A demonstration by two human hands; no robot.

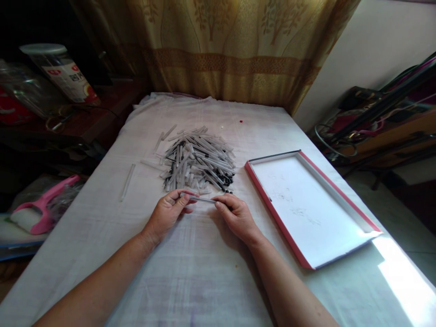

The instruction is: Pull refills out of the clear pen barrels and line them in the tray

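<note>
I have the left hand and right hand both clamped on one slim pen, held between them just at the near edge of the pen pile.

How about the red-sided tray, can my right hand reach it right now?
Probably yes: only flat tablecloth seems to lie between the right hand and the tray, though that hand holds a thin tube.

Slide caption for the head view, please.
Left hand and right hand hold one slim rod near a heap of similar pieces.
</note>
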